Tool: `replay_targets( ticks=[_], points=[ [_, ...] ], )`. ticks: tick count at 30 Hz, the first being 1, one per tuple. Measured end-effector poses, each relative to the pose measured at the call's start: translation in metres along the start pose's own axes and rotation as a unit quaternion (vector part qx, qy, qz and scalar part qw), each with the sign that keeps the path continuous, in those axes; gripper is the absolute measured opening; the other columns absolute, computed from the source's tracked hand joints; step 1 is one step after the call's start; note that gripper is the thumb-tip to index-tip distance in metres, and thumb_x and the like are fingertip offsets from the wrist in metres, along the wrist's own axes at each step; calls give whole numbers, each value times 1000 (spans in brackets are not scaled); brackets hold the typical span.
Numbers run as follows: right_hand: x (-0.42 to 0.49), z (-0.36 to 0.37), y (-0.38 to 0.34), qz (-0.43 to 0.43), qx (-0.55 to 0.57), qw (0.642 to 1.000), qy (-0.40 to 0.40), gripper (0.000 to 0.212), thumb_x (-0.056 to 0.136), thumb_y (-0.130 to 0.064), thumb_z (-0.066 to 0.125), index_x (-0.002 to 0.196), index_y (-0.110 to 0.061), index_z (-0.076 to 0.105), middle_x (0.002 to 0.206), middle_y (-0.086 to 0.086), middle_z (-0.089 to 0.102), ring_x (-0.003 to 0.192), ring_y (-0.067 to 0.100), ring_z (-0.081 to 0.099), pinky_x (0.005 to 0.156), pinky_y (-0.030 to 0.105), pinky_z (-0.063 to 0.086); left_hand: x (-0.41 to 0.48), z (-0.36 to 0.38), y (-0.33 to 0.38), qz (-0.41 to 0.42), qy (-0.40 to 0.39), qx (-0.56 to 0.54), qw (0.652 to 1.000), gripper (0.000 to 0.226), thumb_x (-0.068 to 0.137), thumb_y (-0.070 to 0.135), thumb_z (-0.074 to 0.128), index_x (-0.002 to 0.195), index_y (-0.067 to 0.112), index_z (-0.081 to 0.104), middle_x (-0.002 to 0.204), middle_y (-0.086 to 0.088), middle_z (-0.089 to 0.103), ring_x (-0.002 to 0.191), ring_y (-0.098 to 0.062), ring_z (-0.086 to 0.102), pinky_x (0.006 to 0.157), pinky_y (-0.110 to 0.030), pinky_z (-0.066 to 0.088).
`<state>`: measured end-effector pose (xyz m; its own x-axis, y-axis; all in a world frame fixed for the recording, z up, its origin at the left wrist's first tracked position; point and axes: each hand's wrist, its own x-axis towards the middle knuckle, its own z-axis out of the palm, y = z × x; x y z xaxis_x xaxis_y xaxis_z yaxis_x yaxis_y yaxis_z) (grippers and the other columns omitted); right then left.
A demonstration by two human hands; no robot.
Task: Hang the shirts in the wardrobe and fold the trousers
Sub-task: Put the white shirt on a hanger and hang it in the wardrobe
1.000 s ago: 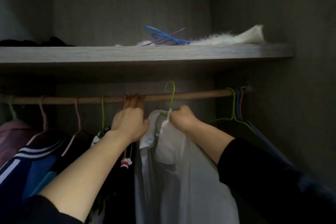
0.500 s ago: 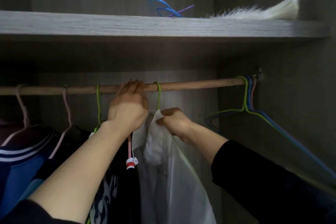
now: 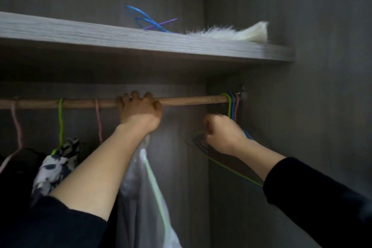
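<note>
The head view looks up into the wardrobe, with the wooden rail [image 3: 191, 100] as the reference line. The left hand [image 3: 140, 111] is curled over the rail near its middle, fingers wrapped on top, gripping the rail itself. Directly below that hand the white shirt [image 3: 141, 187] hangs on a pale green hanger [image 3: 156, 185]; its hook is hidden behind the hand, so whether it sits fully on the rail cannot be told. The right hand [image 3: 222, 134] is closed into a fist just below the rail's right end, apparently pinching the wires of the empty hangers [image 3: 231, 106] bunched there in green, blue and pink.

This looks like the shirt-hanging step, with one shirt placed and a spare hanger being fetched for another. The next move likely calls for lifting one hook clear of the rail without dragging its neighbours along, since the wires lie tangled together.

Left of the left hand along the rail hang a patterned black-and-white garment [image 3: 54, 167] on a green hanger and darker clothes on pink ones. Above the rail, the shelf [image 3: 120, 40] holds loose blue and purple hangers [image 3: 150, 21] and a white furry item [image 3: 231, 33]. No trousers are visible.
</note>
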<state>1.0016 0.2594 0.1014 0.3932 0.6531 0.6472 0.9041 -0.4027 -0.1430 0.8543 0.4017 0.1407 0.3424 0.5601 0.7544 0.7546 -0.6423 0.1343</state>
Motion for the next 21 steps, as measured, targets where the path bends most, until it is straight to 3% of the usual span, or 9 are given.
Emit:
replay_targets(
  ticks=[5,10,14,21],
  points=[
    [-10,2,30,-30,-267,962,42,38,87,-18,54,124,-11,49,127,9,54,119,28,49,89,36,43,-8,17,-1,26,57,53,997,40,95,33,38,126,10,48,125,-23,46,116,-44,37,108,-51,20],
    [-3,11,38,-19,-363,932,8,37,95,-5,41,131,-5,49,130,14,53,118,29,50,89,37,44,-7,19,-7,36,66,38,996,40,94,31,40,125,8,49,123,-24,47,115,-45,37,107,-53,21],
    [2,9,33,19,-286,958,-15,32,91,-16,54,122,-8,58,123,11,60,112,29,58,80,33,47,-4,20,-11,40,69,32,996,39,94,31,40,125,9,49,122,-23,47,116,-45,38,108,-54,18],
    [10,-10,7,101,-51,993,-26,25,92,-26,51,109,-9,57,116,15,61,108,36,59,79,34,46,-4,18,-11,41,69,18,997,38,94,31,40,124,10,51,122,-23,48,117,-44,38,110,-52,16]
  ],
)
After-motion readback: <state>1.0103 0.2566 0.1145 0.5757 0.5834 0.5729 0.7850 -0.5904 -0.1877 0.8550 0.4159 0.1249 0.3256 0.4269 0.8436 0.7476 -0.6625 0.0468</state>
